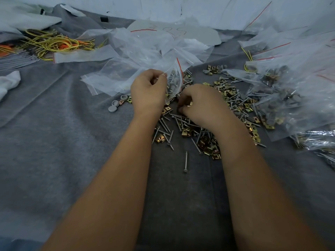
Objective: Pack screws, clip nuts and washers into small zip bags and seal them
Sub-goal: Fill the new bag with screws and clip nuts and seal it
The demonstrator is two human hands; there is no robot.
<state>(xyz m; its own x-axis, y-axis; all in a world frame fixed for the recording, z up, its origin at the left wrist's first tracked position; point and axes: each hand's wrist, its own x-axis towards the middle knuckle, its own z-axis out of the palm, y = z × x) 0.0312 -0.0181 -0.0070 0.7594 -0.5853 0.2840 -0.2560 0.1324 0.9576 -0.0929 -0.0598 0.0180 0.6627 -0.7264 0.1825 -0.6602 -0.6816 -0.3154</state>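
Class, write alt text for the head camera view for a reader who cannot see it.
The left hand pinches a small zip bag holding hardware, while the right hand picks a clip nut from loose screws and clip nuts on grey cloth.

Both hands' fingers [159, 77] curled, pinching

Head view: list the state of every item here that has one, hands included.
Small clear zip bag with red stripe: open, partly filled, held up.
Left hand: pinches the bag's mouth.
Right hand: fingers curled, picking brass clip nuts from the loose pile.
Lone silver screw: lying apart on grey felt.
Filled clear bags: piled at right; seals unclear.
Empty clear bags: lying flat.
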